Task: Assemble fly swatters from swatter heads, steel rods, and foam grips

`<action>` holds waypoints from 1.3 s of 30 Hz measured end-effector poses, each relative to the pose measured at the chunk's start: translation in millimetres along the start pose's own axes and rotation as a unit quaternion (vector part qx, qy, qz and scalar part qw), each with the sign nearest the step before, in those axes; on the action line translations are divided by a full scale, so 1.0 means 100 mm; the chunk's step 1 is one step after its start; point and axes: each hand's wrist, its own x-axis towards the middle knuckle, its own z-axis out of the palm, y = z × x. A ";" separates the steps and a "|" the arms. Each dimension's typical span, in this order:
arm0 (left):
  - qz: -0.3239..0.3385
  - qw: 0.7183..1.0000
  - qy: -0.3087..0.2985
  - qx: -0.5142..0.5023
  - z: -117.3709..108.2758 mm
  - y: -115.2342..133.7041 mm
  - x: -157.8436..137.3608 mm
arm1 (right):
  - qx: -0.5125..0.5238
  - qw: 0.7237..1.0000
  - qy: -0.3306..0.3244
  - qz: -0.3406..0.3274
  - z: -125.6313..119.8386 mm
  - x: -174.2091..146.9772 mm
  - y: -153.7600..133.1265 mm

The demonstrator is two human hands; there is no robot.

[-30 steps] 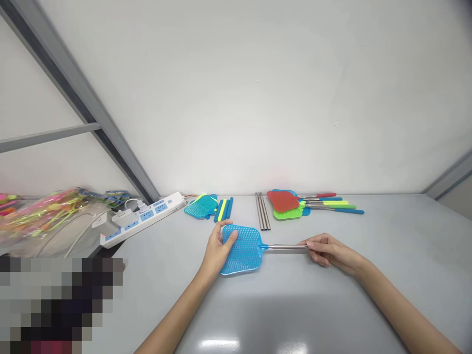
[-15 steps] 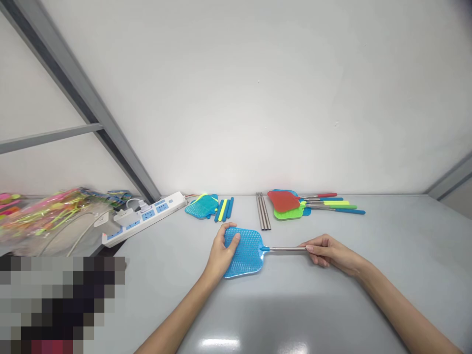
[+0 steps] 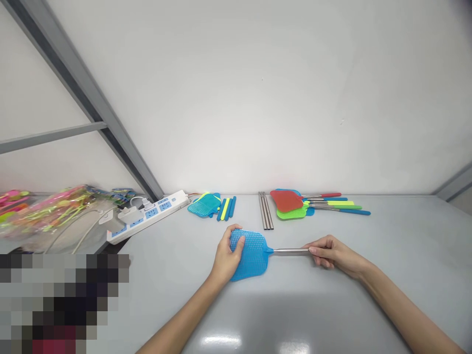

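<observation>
A blue fly swatter head with square holes is held over the table, joined at its neck to a silver metal rod. My left hand grips the head's left edge, thumb on top and fingers behind. My right hand pinches the far end of the rod between thumb and fingers; the rod's tip is hidden there. No coloured grip shows on this rod. Beyond my hands lie several loose metal rods, side by side.
Fly swatters with coloured handles are piled at the back right. Loose swatter heads and blue and yellow handle grips lie at the back left. A white power strip with plugs and plastic-bagged items are further left.
The whole view has shifted slightly. Both hands keep their hold, and the swatter head's face looks tilted a little differently.
</observation>
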 end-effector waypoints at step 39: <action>-0.027 0.993 -0.014 -0.112 0.01 -0.06 0.11 | 0.226 0.967 0.018 -0.120 -0.05 -0.16 -0.17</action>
